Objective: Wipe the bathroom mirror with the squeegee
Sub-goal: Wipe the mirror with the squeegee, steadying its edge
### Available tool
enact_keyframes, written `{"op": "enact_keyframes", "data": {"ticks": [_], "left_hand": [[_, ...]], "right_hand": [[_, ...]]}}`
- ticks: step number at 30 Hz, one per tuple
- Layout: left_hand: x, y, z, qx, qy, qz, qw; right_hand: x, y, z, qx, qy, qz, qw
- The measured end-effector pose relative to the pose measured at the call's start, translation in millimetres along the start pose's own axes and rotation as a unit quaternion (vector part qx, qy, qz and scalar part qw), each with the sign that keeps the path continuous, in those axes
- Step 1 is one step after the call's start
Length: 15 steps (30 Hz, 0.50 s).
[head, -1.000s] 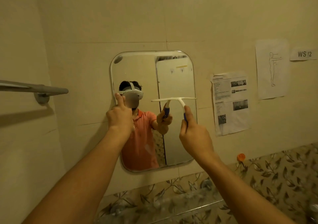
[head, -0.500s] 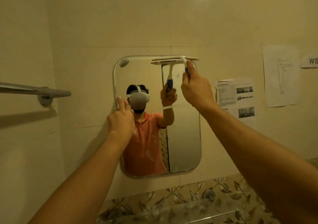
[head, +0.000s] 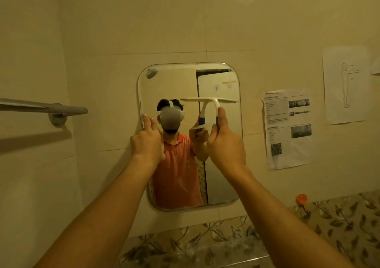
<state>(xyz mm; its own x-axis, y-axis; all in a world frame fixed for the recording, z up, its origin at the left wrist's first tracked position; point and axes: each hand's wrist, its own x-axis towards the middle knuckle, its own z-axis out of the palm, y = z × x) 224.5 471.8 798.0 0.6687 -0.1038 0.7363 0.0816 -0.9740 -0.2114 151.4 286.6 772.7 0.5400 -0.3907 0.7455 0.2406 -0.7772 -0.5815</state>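
Right grip: the right hand (head: 225, 142) is wrapped tight round the blue-and-white handle of the squeegee (head: 209, 103), thumb up along the neck, just right of frame centre.
Left grip: the left hand (head: 147, 140) holds nothing; its fingers (head: 146, 121) lie nearly flat and together against the left edge of the bathroom mirror (head: 224, 177), apparently steadying it.
Squeegee blade: level, across the right half of the glass at about a third of the way down; contact looks likely, though the view cannot confirm it.
Change: half a second ago the blade sat at the mirror's top edge, and a second ago it was near its present height, so it has gone up and come down again.
Meaning: I judge this a downward stroke under way on the right half, with the lower glass of this stroke yet to be covered.
Surroundings: a towel rail (head: 43, 108) at the left of the frame, printed sheets (head: 287, 129) taped to the wall at the right.
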Motion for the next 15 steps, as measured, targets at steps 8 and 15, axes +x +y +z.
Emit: {"op": "enact_keyframes", "data": {"ticks": [8, 15], "left_hand": [[-2, -3, 4, 0.002, -0.003, -0.005, 1.0], [2, 1, 0, -0.013, -0.001, -0.003, 1.0]], "right_hand": [[43, -24, -38, 0.124, 0.003, 0.025, 0.992], [93, -46, -53, 0.13, 0.027, 0.103, 0.986]]}}
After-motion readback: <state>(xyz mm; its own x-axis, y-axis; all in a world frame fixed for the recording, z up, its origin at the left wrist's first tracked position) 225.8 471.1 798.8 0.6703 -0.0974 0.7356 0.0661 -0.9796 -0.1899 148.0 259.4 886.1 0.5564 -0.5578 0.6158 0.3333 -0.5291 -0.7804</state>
